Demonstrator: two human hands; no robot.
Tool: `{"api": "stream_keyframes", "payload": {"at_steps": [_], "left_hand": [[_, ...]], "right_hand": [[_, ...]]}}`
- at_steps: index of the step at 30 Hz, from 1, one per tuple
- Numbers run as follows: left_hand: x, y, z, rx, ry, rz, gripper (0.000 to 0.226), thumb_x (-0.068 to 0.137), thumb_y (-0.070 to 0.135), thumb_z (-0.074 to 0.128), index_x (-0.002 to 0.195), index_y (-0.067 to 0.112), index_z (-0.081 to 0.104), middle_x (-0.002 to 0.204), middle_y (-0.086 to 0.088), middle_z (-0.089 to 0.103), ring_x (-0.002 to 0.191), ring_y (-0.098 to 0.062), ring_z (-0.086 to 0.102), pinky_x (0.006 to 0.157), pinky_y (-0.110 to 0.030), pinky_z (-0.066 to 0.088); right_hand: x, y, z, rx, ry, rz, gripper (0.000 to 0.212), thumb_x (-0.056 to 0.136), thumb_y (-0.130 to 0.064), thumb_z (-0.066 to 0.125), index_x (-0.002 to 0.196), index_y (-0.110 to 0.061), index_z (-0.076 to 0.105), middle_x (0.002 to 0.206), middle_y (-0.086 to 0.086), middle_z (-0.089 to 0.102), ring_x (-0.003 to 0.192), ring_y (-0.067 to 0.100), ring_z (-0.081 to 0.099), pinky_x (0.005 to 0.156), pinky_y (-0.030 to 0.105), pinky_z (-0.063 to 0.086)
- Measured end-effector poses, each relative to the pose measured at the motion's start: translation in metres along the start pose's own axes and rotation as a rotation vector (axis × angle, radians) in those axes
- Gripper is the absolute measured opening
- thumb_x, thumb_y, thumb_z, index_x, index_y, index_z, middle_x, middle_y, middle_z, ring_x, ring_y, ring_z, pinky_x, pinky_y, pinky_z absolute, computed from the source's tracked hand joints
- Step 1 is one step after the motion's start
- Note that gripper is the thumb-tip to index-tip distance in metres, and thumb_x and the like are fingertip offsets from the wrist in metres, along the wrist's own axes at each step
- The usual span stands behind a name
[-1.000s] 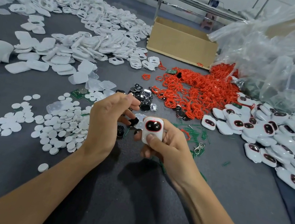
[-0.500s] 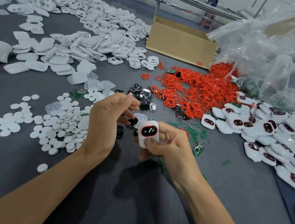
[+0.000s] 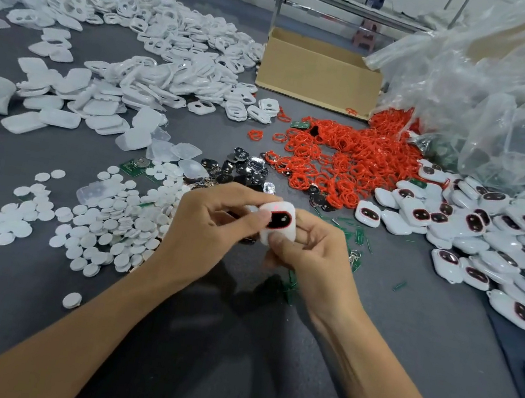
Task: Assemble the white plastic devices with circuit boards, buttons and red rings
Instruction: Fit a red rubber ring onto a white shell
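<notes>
Item: white device, red-ringed window up, held between both hands above the table.
Left hand: pinches its left edge.
Right hand: curled round its right side, thumb at lower end.
Long axis: pointing away, tilted right.
Finished pile: rightward; right hand nearer.

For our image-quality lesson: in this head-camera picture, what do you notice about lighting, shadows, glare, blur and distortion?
Head view: soft, even light; the left hand and right hand throw faint shadows on the grey table; the clear plastic bag glares white; the white device they grip is slightly blurred; the wide lens stretches the forearms towards the bottom corners.
</notes>
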State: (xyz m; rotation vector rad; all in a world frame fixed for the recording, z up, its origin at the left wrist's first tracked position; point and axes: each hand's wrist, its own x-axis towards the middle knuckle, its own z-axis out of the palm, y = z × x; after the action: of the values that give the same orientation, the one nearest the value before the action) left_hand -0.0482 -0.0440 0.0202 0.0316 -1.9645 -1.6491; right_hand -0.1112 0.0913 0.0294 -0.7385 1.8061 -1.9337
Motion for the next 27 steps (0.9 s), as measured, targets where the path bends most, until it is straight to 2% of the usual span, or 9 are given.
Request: {"api": "stream_keyframes", "payload": {"at_steps": [3, 7, 11, 13, 15, 18, 20, 23, 27], "left_hand": [[0.002, -0.002, -0.001, 0.012, 0.041, -0.01, 0.025, 0.083, 0.008, 0.072, 0.104, 0.021, 0.073, 0.093, 0.001, 0.074, 0.078, -0.012, 0.067, 0.068, -0.018, 0.052], [0.003, -0.002, -0.002, -0.101, 0.09, -0.096, 0.016, 0.077, 0.021, 0.071, 0.092, 0.026, 0.073, 0.081, 0.002, 0.074, 0.075, -0.01, 0.066, 0.065, -0.019, 0.052], [0.0, -0.004, -0.001, 0.069, 0.024, -0.071, 0.011, 0.081, 0.015, 0.076, 0.082, 0.025, 0.073, 0.078, 0.003, 0.073, 0.073, -0.015, 0.069, 0.068, -0.028, 0.054], [-0.002, -0.004, 0.0, 0.129, -0.002, -0.064, 0.002, 0.081, 0.022, 0.075, 0.08, 0.023, 0.073, 0.074, 0.002, 0.072, 0.071, -0.019, 0.069, 0.071, -0.04, 0.057], [-0.004, -0.002, 0.001, 0.138, -0.006, -0.067, 0.011, 0.078, 0.03, 0.071, 0.084, 0.022, 0.074, 0.075, 0.002, 0.072, 0.072, -0.021, 0.069, 0.074, -0.047, 0.056], [-0.002, -0.001, 0.003, 0.142, 0.005, -0.064, 0.023, 0.079, 0.033, 0.067, 0.1, 0.026, 0.072, 0.086, 0.007, 0.073, 0.081, -0.016, 0.068, 0.078, -0.044, 0.057], [0.001, -0.002, 0.002, 0.099, 0.049, -0.091, 0.027, 0.082, 0.037, 0.064, 0.107, 0.028, 0.069, 0.092, 0.009, 0.073, 0.087, -0.013, 0.067, 0.079, -0.038, 0.056], [0.004, -0.001, 0.0, -0.029, 0.155, -0.148, 0.028, 0.084, 0.041, 0.056, 0.102, 0.024, 0.07, 0.093, 0.006, 0.073, 0.083, -0.009, 0.065, 0.071, -0.027, 0.053], [0.004, -0.001, -0.003, -0.082, 0.246, -0.136, 0.028, 0.088, 0.038, 0.05, 0.096, 0.021, 0.07, 0.087, 0.007, 0.072, 0.077, -0.009, 0.062, 0.063, -0.023, 0.051]], "right_hand": [[0.0, -0.001, 0.0, 0.029, -0.006, -0.038, 0.02, 0.089, 0.008, 0.055, 0.106, 0.003, 0.064, 0.071, 0.001, 0.064, 0.055, 0.009, 0.05, 0.057, 0.021, 0.045], [0.0, -0.002, 0.002, 0.012, 0.035, -0.07, 0.016, 0.091, 0.002, 0.055, 0.103, -0.003, 0.065, 0.067, -0.005, 0.063, 0.058, 0.006, 0.051, 0.062, 0.018, 0.045], [0.0, 0.0, -0.001, -0.245, 0.223, -0.208, 0.012, 0.088, -0.017, 0.061, 0.097, -0.015, 0.067, 0.062, 0.021, 0.05, 0.057, 0.021, 0.039, 0.053, 0.04, 0.035], [0.0, 0.0, -0.002, -0.438, 0.259, -0.28, 0.012, 0.087, -0.025, 0.057, 0.095, -0.025, 0.065, 0.061, 0.023, 0.049, 0.053, 0.027, 0.041, 0.052, 0.042, 0.036], [-0.001, -0.001, -0.002, -0.506, 0.245, -0.302, 0.016, 0.09, -0.023, 0.056, 0.099, -0.035, 0.06, 0.066, 0.024, 0.056, 0.058, 0.033, 0.054, 0.055, 0.045, 0.043], [0.0, -0.001, -0.001, -0.482, 0.223, -0.304, 0.015, 0.088, -0.029, 0.057, 0.102, -0.035, 0.06, 0.065, 0.024, 0.056, 0.06, 0.038, 0.053, 0.057, 0.05, 0.046], [0.002, -0.002, -0.002, -0.454, 0.235, -0.285, 0.012, 0.085, -0.033, 0.063, 0.097, -0.029, 0.064, 0.06, 0.019, 0.055, 0.053, 0.032, 0.05, 0.053, 0.045, 0.046], [0.003, 0.001, -0.009, -0.584, 0.18, -0.266, 0.008, 0.082, -0.029, 0.073, 0.084, -0.022, 0.07, 0.05, 0.0, 0.052, 0.046, 0.005, 0.04, 0.049, 0.02, 0.034], [-0.001, 0.005, -0.005, -0.899, 0.148, -0.32, 0.013, 0.079, -0.025, 0.075, 0.077, -0.013, 0.071, 0.049, -0.008, 0.049, 0.051, 0.013, 0.044, 0.054, 0.018, 0.03]]}}
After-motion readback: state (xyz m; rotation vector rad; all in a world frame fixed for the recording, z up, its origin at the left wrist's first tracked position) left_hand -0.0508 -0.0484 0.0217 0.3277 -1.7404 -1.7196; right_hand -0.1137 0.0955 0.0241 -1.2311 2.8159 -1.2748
